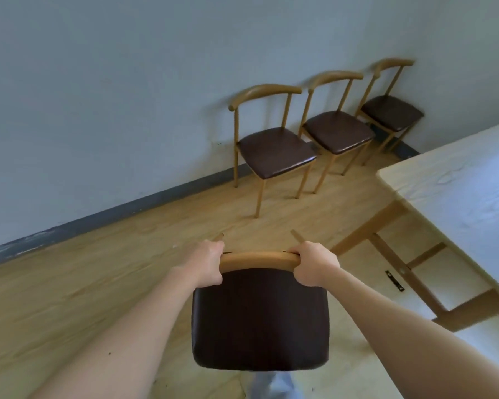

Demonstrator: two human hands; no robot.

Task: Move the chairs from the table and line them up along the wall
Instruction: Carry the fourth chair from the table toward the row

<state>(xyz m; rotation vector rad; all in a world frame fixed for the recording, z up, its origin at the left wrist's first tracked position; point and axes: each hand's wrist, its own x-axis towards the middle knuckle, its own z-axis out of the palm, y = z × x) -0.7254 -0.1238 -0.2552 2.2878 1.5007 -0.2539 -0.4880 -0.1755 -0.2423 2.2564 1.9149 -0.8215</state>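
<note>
Seen from a head camera looking down, a person held a chair (260, 318) in front of them with both bare arms stretched forward. The left hand (211, 264) was clamped on the left end of the chair's curved wooden backrest (258, 260), and the right hand (311, 264) was clamped on the right end, the two hands apart with the bare middle of the backrest between them. The chair's dark brown padded seat faced the camera below the hands, and two wooden leg tips poked up past the backrest, so the chair was tilted and off the floor (98, 283).

Ahead, three matching chairs stood upright in a row with their backs against a pale grey-blue wall (98, 96). The near chair (271, 148) stood just beside the middle chair (337, 131), and the far chair (391, 110) sat near the room's corner. A dark skirting strip ran along the foot of the wall.

On the right stood a pale wooden table (458, 191) with wooden legs and crossbars beneath it. A small dark flat object (394, 280) lay on the light wood-patterned floor near the table leg; what it was could not be told.
</note>
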